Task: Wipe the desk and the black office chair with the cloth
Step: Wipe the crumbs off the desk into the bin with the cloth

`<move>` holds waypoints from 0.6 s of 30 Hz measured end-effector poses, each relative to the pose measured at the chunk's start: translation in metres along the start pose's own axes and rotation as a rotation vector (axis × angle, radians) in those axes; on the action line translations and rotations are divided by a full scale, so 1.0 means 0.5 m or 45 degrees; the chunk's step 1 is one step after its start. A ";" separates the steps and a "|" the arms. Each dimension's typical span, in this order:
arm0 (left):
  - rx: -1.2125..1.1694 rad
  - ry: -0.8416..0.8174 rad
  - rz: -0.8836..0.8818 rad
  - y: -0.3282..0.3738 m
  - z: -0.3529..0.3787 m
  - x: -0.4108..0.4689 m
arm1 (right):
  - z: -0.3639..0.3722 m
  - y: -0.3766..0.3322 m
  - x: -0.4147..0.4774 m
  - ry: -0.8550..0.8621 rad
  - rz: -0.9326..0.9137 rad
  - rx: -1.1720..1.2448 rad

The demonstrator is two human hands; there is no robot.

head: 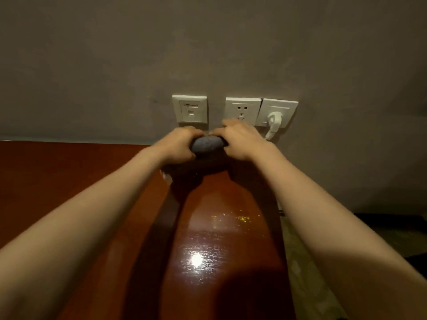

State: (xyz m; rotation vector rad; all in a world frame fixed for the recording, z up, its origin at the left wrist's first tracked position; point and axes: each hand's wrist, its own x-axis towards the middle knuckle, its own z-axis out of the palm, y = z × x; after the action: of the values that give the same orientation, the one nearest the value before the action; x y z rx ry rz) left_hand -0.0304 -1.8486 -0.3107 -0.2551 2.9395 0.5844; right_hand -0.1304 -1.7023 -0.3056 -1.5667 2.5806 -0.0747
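Both my arms reach forward over a glossy red-brown desk [76, 181]. A bunched grey-blue cloth [206, 145] sits between my hands at the far edge of the desk, close to the wall. My left hand [179, 146] grips its left side with curled fingers. My right hand [242, 139] grips its right side, fingers curled over the top. Most of the cloth is hidden by the hands. No black office chair shows in the head view.
On the grey wall just behind the hands are three white plates: a data port [190, 109], a power socket [242, 110] and a socket with a white plug and cable [275, 120]. The desk's right edge [283, 239] drops to a patterned floor.
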 end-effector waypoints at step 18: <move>-0.041 -0.102 -0.412 -0.078 0.105 -0.103 | 0.139 -0.102 0.061 -0.201 -0.078 0.144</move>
State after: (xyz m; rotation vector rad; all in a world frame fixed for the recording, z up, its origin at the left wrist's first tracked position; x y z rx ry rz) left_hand 0.0325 -1.8562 -0.3647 -0.6775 2.7299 0.5782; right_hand -0.0902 -1.7515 -0.3716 -1.5458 2.3662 -0.0972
